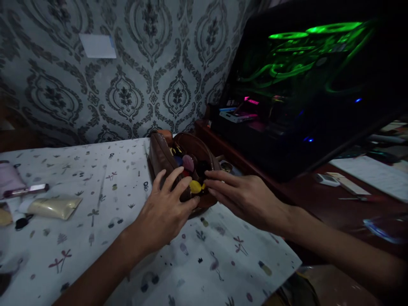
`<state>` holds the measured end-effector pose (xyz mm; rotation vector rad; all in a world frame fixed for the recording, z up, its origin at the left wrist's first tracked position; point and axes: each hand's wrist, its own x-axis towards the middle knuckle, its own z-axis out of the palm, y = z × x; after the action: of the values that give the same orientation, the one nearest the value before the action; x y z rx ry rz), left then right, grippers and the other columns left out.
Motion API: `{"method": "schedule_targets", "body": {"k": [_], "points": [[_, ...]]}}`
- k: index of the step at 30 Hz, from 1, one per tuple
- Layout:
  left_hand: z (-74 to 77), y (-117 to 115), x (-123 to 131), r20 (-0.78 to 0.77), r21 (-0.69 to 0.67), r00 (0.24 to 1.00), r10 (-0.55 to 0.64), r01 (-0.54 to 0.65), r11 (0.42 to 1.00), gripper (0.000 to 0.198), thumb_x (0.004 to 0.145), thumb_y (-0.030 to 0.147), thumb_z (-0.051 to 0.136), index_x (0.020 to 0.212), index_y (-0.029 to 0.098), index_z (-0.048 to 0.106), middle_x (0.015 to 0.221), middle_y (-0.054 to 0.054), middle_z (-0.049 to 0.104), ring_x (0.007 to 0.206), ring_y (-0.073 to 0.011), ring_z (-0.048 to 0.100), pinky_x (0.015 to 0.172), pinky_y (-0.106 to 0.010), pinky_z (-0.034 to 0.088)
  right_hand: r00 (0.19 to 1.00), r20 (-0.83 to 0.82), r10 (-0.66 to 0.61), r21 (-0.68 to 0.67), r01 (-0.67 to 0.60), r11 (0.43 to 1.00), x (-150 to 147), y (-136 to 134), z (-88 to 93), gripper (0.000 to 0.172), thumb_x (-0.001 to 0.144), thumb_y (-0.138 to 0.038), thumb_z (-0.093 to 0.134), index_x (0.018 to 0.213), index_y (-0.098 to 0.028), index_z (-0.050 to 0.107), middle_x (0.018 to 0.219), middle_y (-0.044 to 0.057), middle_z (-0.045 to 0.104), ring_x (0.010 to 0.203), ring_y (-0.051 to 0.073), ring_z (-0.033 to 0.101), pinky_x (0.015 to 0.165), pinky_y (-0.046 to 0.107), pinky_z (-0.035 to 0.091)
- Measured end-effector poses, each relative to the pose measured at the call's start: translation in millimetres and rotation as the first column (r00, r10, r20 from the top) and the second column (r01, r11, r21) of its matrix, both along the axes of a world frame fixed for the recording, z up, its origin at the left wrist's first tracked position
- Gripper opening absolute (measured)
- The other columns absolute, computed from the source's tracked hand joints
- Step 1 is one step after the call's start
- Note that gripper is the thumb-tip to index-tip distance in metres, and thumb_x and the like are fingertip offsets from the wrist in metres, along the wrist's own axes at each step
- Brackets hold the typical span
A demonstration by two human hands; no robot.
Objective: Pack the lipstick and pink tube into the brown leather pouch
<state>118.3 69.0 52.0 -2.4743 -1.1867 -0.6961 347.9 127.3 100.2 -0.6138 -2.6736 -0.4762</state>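
Note:
A brown leather-like zip bag [159, 155] stands open on the patterned white cloth. Inside it lie several small items, among them a round pink piece [188, 162] and a yellow oval piece [195, 186]. My left hand [168, 208] grips the bag's near left side, fingers over the rim and thumb by the yellow piece. My right hand [242, 191] reaches into the opening from the right, its fingers drawn together. A bit of yellow shows at its fingertips, but what they pinch is too dim to name.
Left on the white cloth [105, 246] lie a cream tube [52, 207], a slim cosmetic tube [27, 190] and a lilac item [11, 178]. A dark computer case [255, 140] with green lights stands on the brown desk [312, 204] at right. Patterned wallpaper [153, 97] rises behind.

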Motion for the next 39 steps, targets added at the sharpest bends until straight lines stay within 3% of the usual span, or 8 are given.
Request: {"method": "schedule_targets", "body": {"k": [4, 8, 11, 14, 18, 24, 39], "points": [[1.8, 0, 0, 0.005, -0.022, 1.000, -0.005, 0.005, 1.000, 0.022, 0.095, 0.022, 0.057, 0.113, 0.025, 0.069, 0.139, -0.012, 0.051, 0.142, -0.0386, 0.034, 0.110, -0.069, 0.033, 0.963, 0.206, -0.175, -0.006, 0.180, 0.984, -15, 12, 17.5, 0.026, 0.101, -0.022, 0.044, 0.117, -0.015, 0.064, 0.116, 0.013, 0.069, 0.082, 0.016, 0.069, 0.057, 0.022, 0.045], [3.1, 0, 0, 0.004, -0.047, 1.000, -0.008, 0.009, 0.999, 0.023, 0.096, 0.022, 0.055, 0.113, 0.025, 0.070, 0.139, -0.012, 0.052, 0.141, -0.0387, 0.035, 0.110, -0.069, 0.034, 0.904, 0.326, -0.275, 0.024, 0.282, 0.959, -32, 21, 36.1, 0.028, 0.098, -0.020, 0.047, 0.122, -0.016, 0.062, 0.111, 0.012, 0.069, 0.079, 0.016, 0.067, 0.055, 0.024, 0.038], [2.2, 1, -1, 0.004, -0.040, 1.000, -0.006, 0.007, 0.999, 0.025, 0.096, 0.021, 0.055, 0.115, 0.026, 0.069, 0.139, -0.013, 0.051, 0.142, -0.0389, 0.034, 0.110, -0.068, 0.033, 0.849, 0.482, -0.217, 0.018, 0.238, 0.971, -46, 31, 49.4, 0.022, 0.095, -0.016, 0.052, 0.112, -0.014, 0.066, 0.102, 0.011, 0.070, 0.082, 0.019, 0.064, 0.059, 0.027, 0.038], [1.0, 1, -1, 0.015, -0.031, 1.000, -0.010, 0.010, 0.999, 0.025, 0.095, 0.021, 0.055, 0.115, 0.027, 0.070, 0.140, -0.013, 0.051, 0.143, -0.0392, 0.034, 0.111, -0.069, 0.033, 0.787, 0.609, -0.101, -0.006, 0.132, 0.991, -60, 42, 58.8, 0.017, 0.093, -0.011, 0.054, 0.099, -0.012, 0.069, 0.101, 0.013, 0.070, 0.095, 0.023, 0.061, 0.072, 0.031, 0.042], [0.7, 1, -1, 0.015, -0.032, 1.000, -0.012, 0.012, 0.999, 0.025, 0.095, 0.021, 0.056, 0.115, 0.027, 0.069, 0.140, -0.012, 0.050, 0.143, -0.0389, 0.034, 0.111, -0.069, 0.033, 0.693, 0.709, -0.129, -0.007, 0.190, 0.982, -76, 50, 63.2, 0.017, 0.092, -0.011, 0.055, 0.096, -0.011, 0.071, 0.103, 0.014, 0.071, 0.102, 0.025, 0.063, 0.081, 0.034, 0.042], [2.3, 1, -1, 0.015, -0.054, 1.000, -0.020, 0.021, 0.998, 0.026, 0.095, 0.020, 0.056, 0.117, 0.026, 0.069, 0.140, -0.013, 0.050, 0.142, -0.0407, 0.035, 0.110, -0.071, 0.033, 0.607, 0.774, -0.182, 0.002, 0.286, 0.958, -89, 52, 61.6, 0.029, 0.091, -0.006, 0.054, 0.117, -0.010, 0.068, 0.097, 0.013, 0.074, 0.093, 0.024, 0.069, 0.073, 0.032, 0.042], [4.4, 1, -1, 0.005, -0.072, 1.000, -0.024, 0.024, 0.997, 0.027, 0.096, 0.022, 0.051, 0.117, 0.025, 0.069, 0.139, -0.014, 0.051, 0.142, -0.0394, 0.033, 0.110, -0.070, 0.032, 0.591, 0.785, -0.185, -0.022, 0.325, 0.945, -93, 58, 65.3, 0.031, 0.087, -0.001, 0.057, 0.110, -0.013, 0.073, 0.097, 0.013, 0.075, 0.087, 0.024, 0.070, 0.071, 0.034, 0.045]]}}
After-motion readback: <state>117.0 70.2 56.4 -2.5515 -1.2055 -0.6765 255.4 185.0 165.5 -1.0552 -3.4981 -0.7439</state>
